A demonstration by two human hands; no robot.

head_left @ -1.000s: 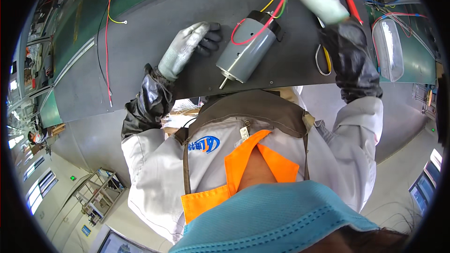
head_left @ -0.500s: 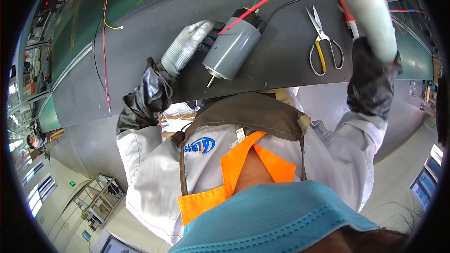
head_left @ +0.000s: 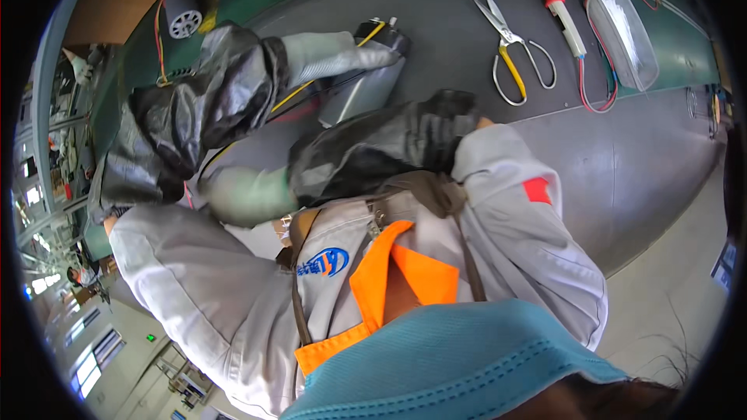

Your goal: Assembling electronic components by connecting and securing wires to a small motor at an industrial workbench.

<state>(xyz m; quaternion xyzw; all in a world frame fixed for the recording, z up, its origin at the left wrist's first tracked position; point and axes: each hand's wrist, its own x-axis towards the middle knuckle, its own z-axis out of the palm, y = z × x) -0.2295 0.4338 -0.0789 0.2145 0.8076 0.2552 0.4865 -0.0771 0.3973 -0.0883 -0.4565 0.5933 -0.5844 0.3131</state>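
Observation:
My left hand (head_left: 338, 54), in a pale glove, is closed over the black end of a grey cylindrical motor (head_left: 354, 105). A yellow wire (head_left: 292, 99) passes beneath that hand and stretches toward my right hand (head_left: 249, 196). Crossing low in front of my body, the gloved right hand is blurred, with its fingers closed round the wires at the left. A blurred red wire also shows between the arms. My black right sleeve covers the near part of the motor, and the right fingertips are partly lost in blur.
Scissors (head_left: 510, 50) with one yellow-covered handle lie right of the motor. Beyond them are a red-and-white corded hand tool (head_left: 554, 4) and a clear plastic bin (head_left: 622, 39). Another grey motor (head_left: 184, 14) with wires stands at the far left on the dark bench.
My right hand has swept from the far right to the low left, drawing the wires across. My left hand has shifted from the motor's left side onto its black end.

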